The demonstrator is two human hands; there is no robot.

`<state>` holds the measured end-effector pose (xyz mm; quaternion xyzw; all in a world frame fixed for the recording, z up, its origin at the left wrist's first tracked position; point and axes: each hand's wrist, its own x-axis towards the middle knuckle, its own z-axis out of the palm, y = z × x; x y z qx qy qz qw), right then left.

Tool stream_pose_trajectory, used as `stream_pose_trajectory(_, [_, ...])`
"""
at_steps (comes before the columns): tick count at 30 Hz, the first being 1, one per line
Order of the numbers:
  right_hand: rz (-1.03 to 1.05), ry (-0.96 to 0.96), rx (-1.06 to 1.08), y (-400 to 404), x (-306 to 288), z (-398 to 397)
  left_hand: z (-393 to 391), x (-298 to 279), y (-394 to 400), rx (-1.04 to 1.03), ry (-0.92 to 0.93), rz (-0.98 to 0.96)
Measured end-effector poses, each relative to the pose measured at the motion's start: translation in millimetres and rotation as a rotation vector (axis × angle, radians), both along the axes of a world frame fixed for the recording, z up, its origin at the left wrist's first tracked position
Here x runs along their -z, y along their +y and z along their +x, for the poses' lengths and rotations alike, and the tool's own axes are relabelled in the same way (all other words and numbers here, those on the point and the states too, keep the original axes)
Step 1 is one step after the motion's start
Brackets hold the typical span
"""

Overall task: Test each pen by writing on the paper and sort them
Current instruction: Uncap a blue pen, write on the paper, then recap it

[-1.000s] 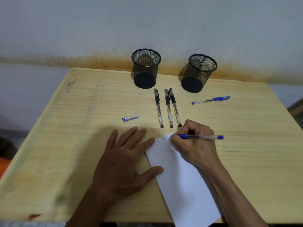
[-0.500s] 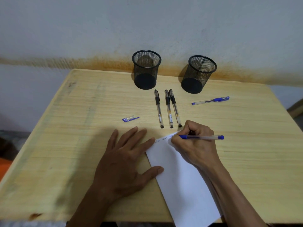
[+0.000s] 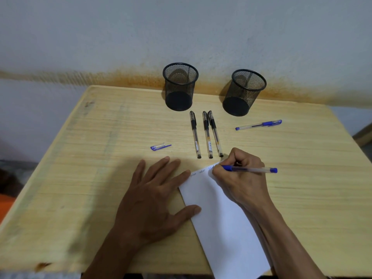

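On the wooden table [image 3: 80, 178], a loose blue pen cap [image 3: 160, 147] lies left of centre, its long axis roughly parallel to the far edge. The left hand [image 3: 153, 202] lies flat, fingers spread wide, thumb and forefinger tips on the left edge of the paper [image 3: 221, 218]. That white sheet runs from the middle out over the near edge. Small handwritten words sit along its top edge, too small to read. Near the far edge stand two black mesh cups [image 3: 180, 87]. Just in front, three capped black pens [image 3: 206, 133] lie side by side, pointing from far edge to near; their barrel labels are unreadable. The right hand [image 3: 241, 178] pinches a blue pen [image 3: 249, 169], tip at the paper's top edge, barrel pointing right. Another blue pen [image 3: 258, 125], capped, lies toward the right edge, almost parallel.
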<state>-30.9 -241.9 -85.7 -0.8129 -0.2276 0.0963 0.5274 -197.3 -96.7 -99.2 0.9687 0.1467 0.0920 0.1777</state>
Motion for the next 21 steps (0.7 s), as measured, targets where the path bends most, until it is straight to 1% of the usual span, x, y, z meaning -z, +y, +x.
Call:
stream_pose_trajectory(7, [-0.025, -0.023, 0.006, 1, -2, -2, 0, 0, 0, 0.002, 0.002, 0.01])
stream_pose_trajectory(8, [-0.006, 0.009, 0.023, 1, -3, -2, 0, 0, 0, 0.003, 0.001, 0.011])
stream_pose_trajectory(9, [0.057, 0.095, 0.045, 1, -6, -1, 0, 0, 0, 0.003, 0.001, 0.013])
stream_pose_trajectory(12, [0.455, 0.522, 0.112, -4, -16, 9, 0, 0, 0, 0.002, 0.004, 0.016])
stream_pose_trajectory(13, [0.55, 0.613, 0.143, -7, -20, 12, 0, 0, 0, 0.002, 0.005, 0.016])
stream_pose_trajectory(14, [0.618, 0.659, 0.169, -11, -23, 15, 1, 0, 0, 0.004, 0.006, 0.02])
stream_pose_trajectory(16, [0.699, 0.688, 0.196, -18, -29, 16, 1, 1, 0, 0.01, -0.002, 0.036])
stream_pose_trajectory(17, [0.703, 0.687, 0.203, -22, -33, 15, 2, 1, 0, 0.008, -0.007, 0.04])
stream_pose_trajectory(19, [0.626, 0.617, 0.179, -30, -41, 10, 2, 0, -1, -0.003, -0.022, 0.038])
stream_pose_trajectory(21, [0.489, 0.469, 0.127, -38, -46, 1, 3, 0, -1, -0.009, -0.063, 0.022])
